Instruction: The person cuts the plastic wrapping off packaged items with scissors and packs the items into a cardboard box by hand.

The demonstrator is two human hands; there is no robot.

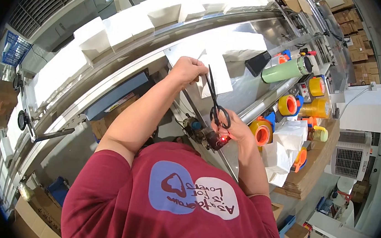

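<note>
My right hand (234, 128) grips a pair of black scissors (214, 93) by the looped handles. Its blades are close together and point up and left, towards my other hand. My left hand (188, 70) is closed in a pinch beside the blade tips; whatever its fingers hold is too small to make out. Just behind the blades, a white paper piece (221, 78) lies on the metal table (248, 85). Further back on the table stands a white box-like packet (244, 42), with a black phone-like object (257, 63) near it.
White packets (132, 28) line the conveyor behind the table. To the right are a green bottle (287, 70), several tape dispensers (289, 104) and crumpled white packets (284, 148) on stacked cardboard (306, 178). A machine part with a red light (223, 139) sits at the table's near edge.
</note>
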